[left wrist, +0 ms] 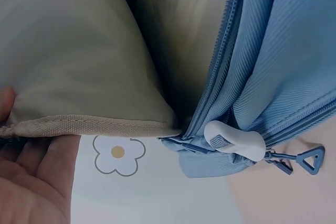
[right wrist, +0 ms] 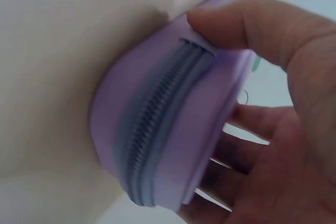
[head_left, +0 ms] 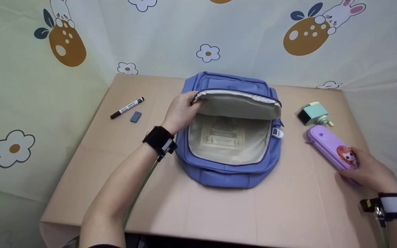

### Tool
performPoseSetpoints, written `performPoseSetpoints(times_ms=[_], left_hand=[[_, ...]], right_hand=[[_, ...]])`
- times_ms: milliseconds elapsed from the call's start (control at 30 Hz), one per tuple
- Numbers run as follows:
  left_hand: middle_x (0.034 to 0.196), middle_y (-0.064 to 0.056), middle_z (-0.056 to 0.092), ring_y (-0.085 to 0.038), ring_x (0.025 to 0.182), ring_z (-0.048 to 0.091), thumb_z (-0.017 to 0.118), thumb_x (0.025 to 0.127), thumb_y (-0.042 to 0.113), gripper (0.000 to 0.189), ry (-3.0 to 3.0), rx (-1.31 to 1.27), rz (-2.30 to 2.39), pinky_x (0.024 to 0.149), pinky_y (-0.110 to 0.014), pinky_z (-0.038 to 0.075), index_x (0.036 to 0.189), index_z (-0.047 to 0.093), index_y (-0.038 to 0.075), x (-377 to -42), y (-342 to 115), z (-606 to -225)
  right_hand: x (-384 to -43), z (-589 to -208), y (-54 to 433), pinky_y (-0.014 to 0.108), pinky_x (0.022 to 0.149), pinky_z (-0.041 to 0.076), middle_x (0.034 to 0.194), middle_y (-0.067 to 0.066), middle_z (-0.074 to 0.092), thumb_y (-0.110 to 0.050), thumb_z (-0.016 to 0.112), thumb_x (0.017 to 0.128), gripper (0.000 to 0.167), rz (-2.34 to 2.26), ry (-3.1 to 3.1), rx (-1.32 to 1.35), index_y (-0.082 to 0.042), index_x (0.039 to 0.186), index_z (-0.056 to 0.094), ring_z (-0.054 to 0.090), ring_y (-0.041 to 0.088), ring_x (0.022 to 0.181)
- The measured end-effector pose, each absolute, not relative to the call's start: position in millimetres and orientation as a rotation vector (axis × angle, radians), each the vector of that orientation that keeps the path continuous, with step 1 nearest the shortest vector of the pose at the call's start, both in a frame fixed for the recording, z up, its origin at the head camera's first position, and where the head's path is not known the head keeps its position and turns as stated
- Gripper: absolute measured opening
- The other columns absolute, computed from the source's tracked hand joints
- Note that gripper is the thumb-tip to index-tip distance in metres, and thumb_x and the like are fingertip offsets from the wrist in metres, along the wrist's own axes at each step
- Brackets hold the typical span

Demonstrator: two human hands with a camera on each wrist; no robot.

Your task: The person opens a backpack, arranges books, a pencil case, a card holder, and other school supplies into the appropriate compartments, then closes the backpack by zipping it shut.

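Observation:
A blue backpack [head_left: 233, 175] lies on the table with its main compartment unzipped, its pale lining [head_left: 233, 137] showing. My left hand [head_left: 182, 112] pinches the upper left edge of the raised flap [head_left: 238, 105]; in the left wrist view the thumb is on the lining side and the fingers lie behind the bound edge [left wrist: 94, 126]. Over on the right, my right hand [head_left: 374, 171] grips the near end of a purple pencil case [head_left: 326, 143] with a doll picture on it. The right wrist view shows the case's zipper [right wrist: 157, 114], with the thumb and fingers on opposite sides.
A mint-green, camera-shaped object [head_left: 315, 113] stands beyond the pencil case. Left of the backpack lie a marker [head_left: 127, 108] and a small grey-blue block [head_left: 135, 117]. Patterned curtains [head_left: 171, 38] hang behind and beside the table [head_left: 115, 165].

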State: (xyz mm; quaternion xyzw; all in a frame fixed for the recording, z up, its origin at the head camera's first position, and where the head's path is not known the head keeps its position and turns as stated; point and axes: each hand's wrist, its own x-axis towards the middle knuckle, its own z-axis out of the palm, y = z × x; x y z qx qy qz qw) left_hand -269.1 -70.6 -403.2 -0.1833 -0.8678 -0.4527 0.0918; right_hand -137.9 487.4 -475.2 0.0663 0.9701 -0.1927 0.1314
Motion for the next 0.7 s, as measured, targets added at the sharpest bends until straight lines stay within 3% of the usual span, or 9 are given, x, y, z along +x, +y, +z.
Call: performPoseSetpoints(times_ms=[233, 400, 533, 700], left_hand=[[0.075, 0.001, 0.050, -0.014, 0.068, 0.047, 0.064, 0.101, 0.018, 0.012, -2.586, -0.540, -1.326, 0.064, -0.029, 0.039, 0.100, 0.072, 0.009, -269, -71, -403], [0.078, 0.000, 0.053, -0.015, 0.071, 0.048, 0.063, 0.101, 0.017, 0.013, -2.601, -0.536, -1.293, 0.067, -0.031, 0.039, 0.102, 0.073, 0.009, -269, -71, -400], [0.079, 0.000, 0.054, -0.015, 0.072, 0.049, 0.064, 0.100, 0.017, 0.012, -2.602, -0.526, -1.291, 0.068, -0.031, 0.040, 0.102, 0.073, 0.009, -270, -69, -398], [0.077, 0.000, 0.052, -0.015, 0.071, 0.048, 0.065, 0.101, 0.018, 0.012, -2.585, -0.523, -1.303, 0.067, -0.031, 0.041, 0.098, 0.072, 0.008, -271, -66, -394]], right_hand=[[-133, -470, 478, 0.074, 0.098, 0.035, 0.139, 0.049, 0.036, -0.026, 0.082, 0.082, 0.105, -0.557, 2.933, 0.337, 0.013, 0.155, 0.017, 0.041, 0.063, 0.122], [-124, -445, 454, 0.075, 0.096, 0.037, 0.140, 0.046, 0.038, -0.019, 0.082, 0.082, 0.104, -0.616, 3.028, 0.277, 0.008, 0.158, 0.016, 0.042, 0.061, 0.120], [-116, -420, 415, 0.072, 0.088, 0.044, 0.137, 0.042, 0.045, -0.016, 0.083, 0.081, 0.102, -0.647, 3.102, 0.067, 0.003, 0.159, 0.021, 0.050, 0.055, 0.112], [-113, -402, 360, 0.055, 0.083, 0.050, 0.132, 0.030, 0.057, -0.012, 0.087, 0.076, 0.094, -0.718, 3.115, -0.343, 0.000, 0.155, 0.037, 0.061, 0.040, 0.105]])
